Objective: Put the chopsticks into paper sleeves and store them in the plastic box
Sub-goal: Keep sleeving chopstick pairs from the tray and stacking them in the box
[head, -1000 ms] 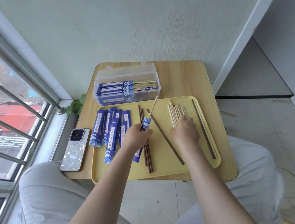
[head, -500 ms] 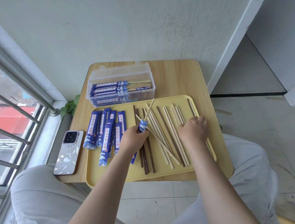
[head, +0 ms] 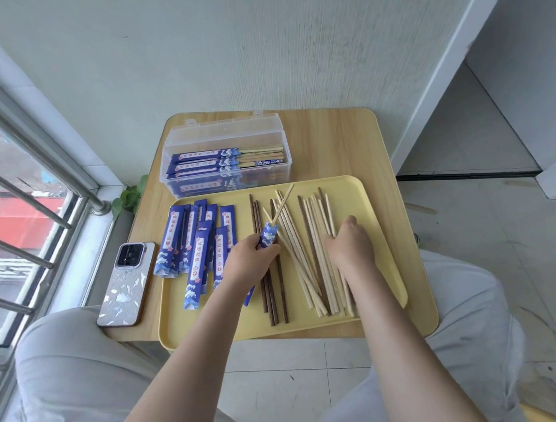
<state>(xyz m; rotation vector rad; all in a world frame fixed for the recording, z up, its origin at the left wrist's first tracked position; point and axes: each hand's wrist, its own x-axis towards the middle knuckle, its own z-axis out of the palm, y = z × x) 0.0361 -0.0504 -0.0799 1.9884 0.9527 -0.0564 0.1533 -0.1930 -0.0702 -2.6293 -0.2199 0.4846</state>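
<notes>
My left hand [head: 249,261] grips a blue paper sleeve [head: 268,234] with one light chopstick [head: 284,201] sticking up out of it. My right hand [head: 350,243] rests fingers-down on the spread of light loose chopsticks [head: 310,258] on the yellow tray [head: 375,223]; whether it pinches one is hidden. Several dark chopsticks [head: 269,291] lie between my hands. Empty blue sleeves [head: 194,244] are piled on the tray's left side. The open clear plastic box [head: 226,156] behind the tray holds several sleeved chopsticks.
The tray sits on a small wooden table [head: 337,139] against the wall. A phone [head: 127,284] lies on the table's left edge by the window bars [head: 20,204]. My knees flank the table's near edge.
My right hand has swept across the light chopsticks, fanning them out over the tray. My left hand has kept its hold on the sleeve with the chopstick in it.
</notes>
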